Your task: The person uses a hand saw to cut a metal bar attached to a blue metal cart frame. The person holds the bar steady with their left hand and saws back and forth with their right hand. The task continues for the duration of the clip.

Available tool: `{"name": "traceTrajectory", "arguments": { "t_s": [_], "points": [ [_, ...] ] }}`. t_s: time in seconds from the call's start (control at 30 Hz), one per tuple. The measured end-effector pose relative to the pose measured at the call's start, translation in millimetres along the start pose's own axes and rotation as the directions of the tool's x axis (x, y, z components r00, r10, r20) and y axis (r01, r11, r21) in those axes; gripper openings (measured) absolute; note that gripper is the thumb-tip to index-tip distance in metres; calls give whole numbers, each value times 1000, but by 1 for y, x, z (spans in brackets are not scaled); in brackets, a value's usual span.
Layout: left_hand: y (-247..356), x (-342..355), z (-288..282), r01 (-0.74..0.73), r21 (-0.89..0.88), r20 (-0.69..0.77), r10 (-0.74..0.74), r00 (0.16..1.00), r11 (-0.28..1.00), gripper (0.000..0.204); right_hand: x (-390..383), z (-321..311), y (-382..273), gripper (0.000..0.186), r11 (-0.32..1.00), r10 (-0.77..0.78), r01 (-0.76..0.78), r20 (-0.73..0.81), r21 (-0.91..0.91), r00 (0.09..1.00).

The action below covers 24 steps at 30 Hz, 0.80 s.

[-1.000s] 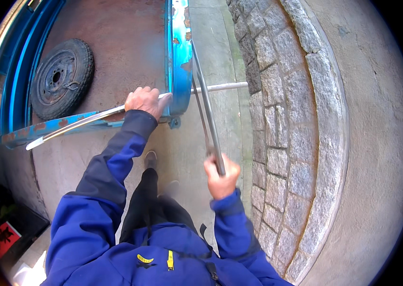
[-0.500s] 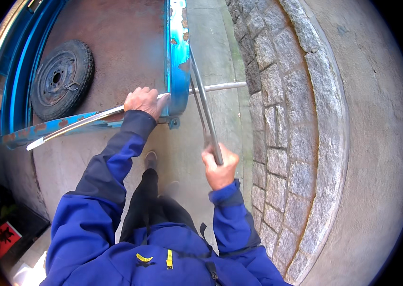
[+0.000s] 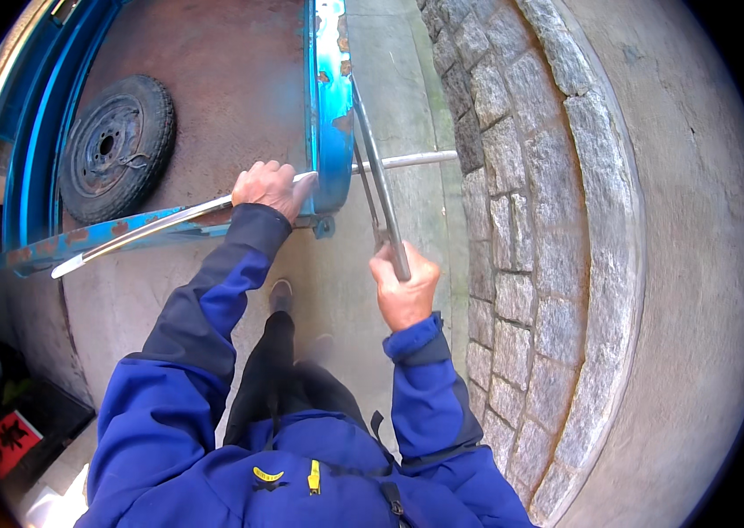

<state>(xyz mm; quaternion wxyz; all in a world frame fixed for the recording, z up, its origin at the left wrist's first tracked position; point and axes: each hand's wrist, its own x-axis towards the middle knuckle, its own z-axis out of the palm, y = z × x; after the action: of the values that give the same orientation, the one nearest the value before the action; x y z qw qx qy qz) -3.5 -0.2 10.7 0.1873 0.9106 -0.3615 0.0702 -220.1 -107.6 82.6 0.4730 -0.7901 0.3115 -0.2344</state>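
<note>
My left hand [image 3: 268,187] is closed around a long pale metal tube [image 3: 161,224] and presses it onto the front corner of a blue cart bed [image 3: 330,132]. Across the tube's right part, just beyond the cart's side rail, a hacksaw [image 3: 375,154] with a tubular grey frame lies lengthwise. My right hand [image 3: 405,283] grips its near end, with the fingers wrapped around it. The thin blade runs left of the frame and meets the tube close to the rail; the exact contact is hard to see. The tube's left end has a whitish tip.
A worn spare wheel [image 3: 117,148] lies on the rusty cart floor. To the right runs a stone-block wall [image 3: 522,229] beside the concrete path [image 3: 394,53]. Red signs [image 3: 9,443] stand among dark items at lower left. My feet are on the concrete behind the cart.
My right hand has moved a little forward, away from my body, pushing the hacksaw along. The left hand and the tube have stayed in nearly the same place.
</note>
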Motion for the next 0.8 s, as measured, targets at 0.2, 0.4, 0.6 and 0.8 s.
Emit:
{"name": "traceTrajectory", "arguments": {
  "t_s": [0.2, 0.4, 0.6, 0.8],
  "points": [
    [-7, 0, -1, -2, -5, -2, 2, 1000, 1000, 36, -63, -23, 1, 6, 999, 33, -33, 8, -32, 999],
    [-1, 2, 6, -38, -16, -40, 37, 999, 999, 38, -3, -5, -6, 5, 999, 24, -23, 5, -31, 1000],
    [-6, 2, 3, -24, 8, -35, 24, 999, 1000, 39, -61, -22, 3, 6, 1000, 16, -16, -11, -17, 1000],
    [0, -4, 6, -27, 5, -30, 27, 999, 1000, 37, -24, -14, -2, 7, 999, 15, -15, 11, -42, 1000]
  ]
}}
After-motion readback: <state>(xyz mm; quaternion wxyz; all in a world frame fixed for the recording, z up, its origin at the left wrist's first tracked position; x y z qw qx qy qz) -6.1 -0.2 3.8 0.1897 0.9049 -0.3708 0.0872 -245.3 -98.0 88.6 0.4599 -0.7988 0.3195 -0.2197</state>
